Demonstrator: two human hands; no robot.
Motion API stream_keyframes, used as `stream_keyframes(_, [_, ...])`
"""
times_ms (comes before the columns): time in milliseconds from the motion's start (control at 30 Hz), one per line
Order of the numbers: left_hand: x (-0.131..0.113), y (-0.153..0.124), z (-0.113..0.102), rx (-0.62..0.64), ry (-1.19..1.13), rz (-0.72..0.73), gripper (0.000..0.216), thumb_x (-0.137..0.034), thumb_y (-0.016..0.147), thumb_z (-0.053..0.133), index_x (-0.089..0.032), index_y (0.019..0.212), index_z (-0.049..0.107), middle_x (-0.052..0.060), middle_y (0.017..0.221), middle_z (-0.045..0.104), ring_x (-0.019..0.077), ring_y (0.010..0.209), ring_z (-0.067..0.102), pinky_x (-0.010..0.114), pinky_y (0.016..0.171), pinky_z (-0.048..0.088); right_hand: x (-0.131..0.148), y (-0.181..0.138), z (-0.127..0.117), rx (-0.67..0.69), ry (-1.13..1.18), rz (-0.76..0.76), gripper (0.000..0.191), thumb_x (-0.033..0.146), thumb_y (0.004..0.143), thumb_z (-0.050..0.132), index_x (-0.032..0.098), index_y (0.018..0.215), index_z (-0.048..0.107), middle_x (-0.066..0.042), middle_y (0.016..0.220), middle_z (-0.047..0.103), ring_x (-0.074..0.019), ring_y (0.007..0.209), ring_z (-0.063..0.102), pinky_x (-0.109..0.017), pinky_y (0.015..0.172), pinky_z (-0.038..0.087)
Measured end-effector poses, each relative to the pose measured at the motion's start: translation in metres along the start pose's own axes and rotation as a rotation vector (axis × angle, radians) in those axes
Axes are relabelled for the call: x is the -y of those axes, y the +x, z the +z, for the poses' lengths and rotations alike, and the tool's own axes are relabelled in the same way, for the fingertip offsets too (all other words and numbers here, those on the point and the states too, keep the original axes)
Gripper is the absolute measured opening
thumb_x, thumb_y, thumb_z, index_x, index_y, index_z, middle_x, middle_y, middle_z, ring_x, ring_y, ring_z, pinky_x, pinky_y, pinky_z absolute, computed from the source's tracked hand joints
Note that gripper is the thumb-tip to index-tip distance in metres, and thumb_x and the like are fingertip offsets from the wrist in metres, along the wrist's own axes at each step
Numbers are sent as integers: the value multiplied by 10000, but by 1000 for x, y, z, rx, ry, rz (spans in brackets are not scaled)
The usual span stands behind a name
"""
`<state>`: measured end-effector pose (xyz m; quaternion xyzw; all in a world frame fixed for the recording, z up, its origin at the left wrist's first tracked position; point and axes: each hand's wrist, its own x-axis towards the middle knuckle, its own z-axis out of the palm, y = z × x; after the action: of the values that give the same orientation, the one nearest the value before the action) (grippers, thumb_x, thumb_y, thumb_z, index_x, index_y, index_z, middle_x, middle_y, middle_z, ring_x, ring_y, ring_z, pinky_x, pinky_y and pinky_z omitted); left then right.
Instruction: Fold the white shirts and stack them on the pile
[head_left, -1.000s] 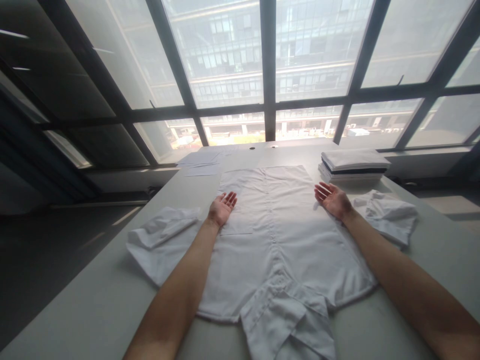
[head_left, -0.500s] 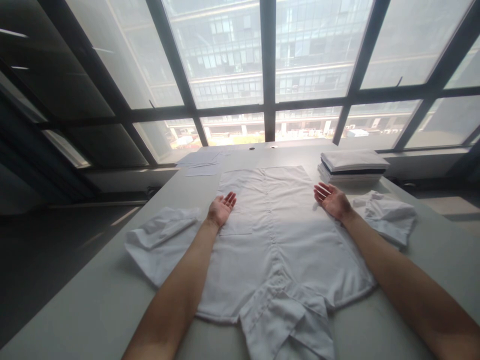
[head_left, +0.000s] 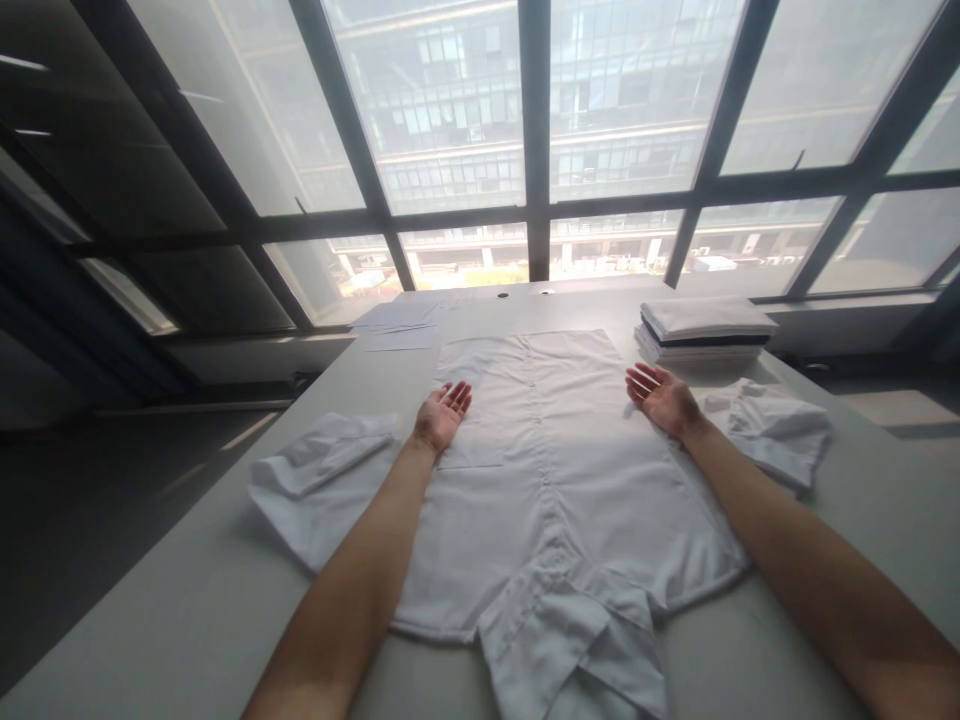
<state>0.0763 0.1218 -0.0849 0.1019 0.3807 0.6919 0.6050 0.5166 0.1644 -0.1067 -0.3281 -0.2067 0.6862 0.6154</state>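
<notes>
A white button-up shirt (head_left: 600, 500) lies spread on the table, its button line running down the middle and its collar end, loosely bunched, nearest me. The sleeves stick out to either side and look rumpled. Over the shirt's left edge, beside a patch pocket, my left hand (head_left: 444, 414) is palm up with fingers stretched out, holding nothing. My right hand (head_left: 663, 398) hovers by the opposite edge in the same pose, also holding nothing. Whether the backs of the hands touch the cloth, I cannot tell.
A white table (head_left: 187, 590) carries everything. At its back right sits a stack of folded cloth (head_left: 705, 328), mostly white with a dark layer. Several sheets of paper (head_left: 397, 322) lie at the back left. Large framed windows (head_left: 450, 130) rise behind the table.
</notes>
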Motion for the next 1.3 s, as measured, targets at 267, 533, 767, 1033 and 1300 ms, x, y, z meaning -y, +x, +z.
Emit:
stream_keyframes(267, [0,1,0,1,-1,-2,189,-121,1006,458,-179,1111,605,123,1080,726,200,988,747,318,848,617,-1,2,-2,13,-32,-19,183,262,978,526,242,1065,686,-113,1066,760,-211,918,744,-339,740,680])
stream_keyframes(533, [0,-2,2,-8,-4,12,158,-111,1011,450,-185,1047,585,105,1034,725,190,948,750,306,825,618,-2,2,-1,4,-31,-18,215,252,995,485,232,1060,690,-117,1071,757,-204,924,741,-328,734,679])
stream_keyframes(767, [1,-2,2,1,2,7,163,-115,1010,452,-182,1059,592,101,1008,730,190,929,752,305,815,619,-2,4,-3,3,-22,-15,205,249,978,506,220,1064,690,-130,1072,758,-209,923,742,-326,744,676])
stream_keyframes(1033, [2,-4,3,36,29,41,172,-118,986,489,-195,1077,613,115,1090,732,204,1009,744,302,841,609,-5,5,-2,-1,-96,-46,182,206,949,552,240,1059,692,-110,1020,771,-210,911,755,-328,749,687])
stream_keyframes(1300, [2,-20,6,430,58,-84,326,-308,1017,490,-168,1271,639,202,1360,661,320,1265,656,448,966,595,-8,3,1,-8,-126,-77,163,160,935,569,207,1015,703,-133,998,760,-214,886,758,-304,749,685])
